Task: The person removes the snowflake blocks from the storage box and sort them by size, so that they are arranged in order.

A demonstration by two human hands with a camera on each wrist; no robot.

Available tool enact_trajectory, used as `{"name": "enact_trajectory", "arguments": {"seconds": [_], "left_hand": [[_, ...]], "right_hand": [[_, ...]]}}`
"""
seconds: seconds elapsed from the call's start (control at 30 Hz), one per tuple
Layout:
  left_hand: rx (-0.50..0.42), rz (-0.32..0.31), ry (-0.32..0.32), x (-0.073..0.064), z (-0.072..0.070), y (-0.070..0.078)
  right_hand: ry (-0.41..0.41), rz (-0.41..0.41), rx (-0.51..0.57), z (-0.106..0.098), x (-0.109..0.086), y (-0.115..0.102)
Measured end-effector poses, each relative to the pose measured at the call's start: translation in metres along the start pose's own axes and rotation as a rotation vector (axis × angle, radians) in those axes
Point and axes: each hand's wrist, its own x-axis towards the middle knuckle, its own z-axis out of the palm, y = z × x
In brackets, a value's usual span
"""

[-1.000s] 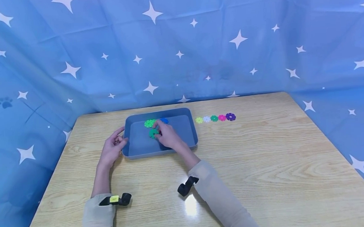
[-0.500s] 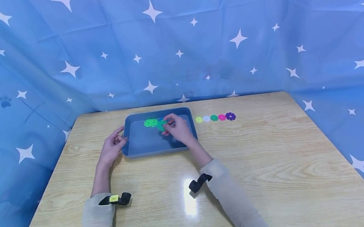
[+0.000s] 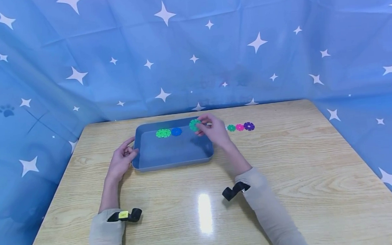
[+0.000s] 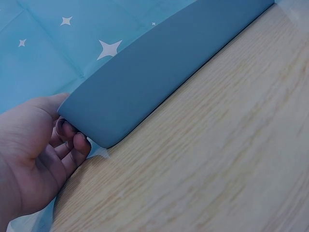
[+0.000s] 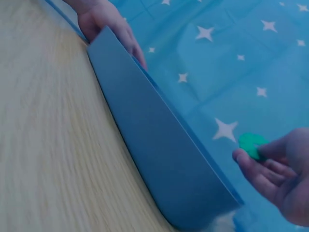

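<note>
A teal-green snowflake disc point(image 3: 193, 125) was pinched by the thumb and fingers of the right hand point(image 3: 216, 131), above the far right corner of the blue tray point(image 3: 171, 151). The tray's left wall was gripped by the curled fingers of the left hand point(image 3: 119, 162). Inside the tray, bright-green discs point(image 3: 163, 133) were overlapped beside a blue disc point(image 3: 176, 131). To its right, a green disc point(image 3: 231, 128), a pink disc point(image 3: 240, 127) and a purple disc point(image 3: 249, 123) were lined up. The pinched disc could be dropped if the pinch were loosened; the row could be disturbed by a low sweep of knuckles.
</note>
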Motion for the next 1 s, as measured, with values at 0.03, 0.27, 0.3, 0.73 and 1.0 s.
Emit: {"name": "enact_trajectory", "arguments": {"seconds": [0.03,0.27,0.3,0.73,1.0], "left_hand": [[0.003,0.001,0.001,0.001,0.000,-0.004],[0.018,-0.004,0.015,0.005,-0.001,-0.015],[0.019,-0.004,0.016,0.005,-0.001,-0.015],[0.021,-0.015,0.021,0.005,0.000,-0.015],[0.017,-0.011,0.025,0.004,-0.001,-0.014]], "right_hand": [[0.006,0.007,-0.001,-0.005,0.000,0.001],[0.032,0.033,-0.012,-0.041,-0.001,0.009],[0.036,0.035,-0.022,-0.046,-0.001,0.010],[0.113,0.082,-0.072,-0.097,-0.009,0.030],[0.177,0.126,-0.196,-0.134,-0.013,0.042]]}}
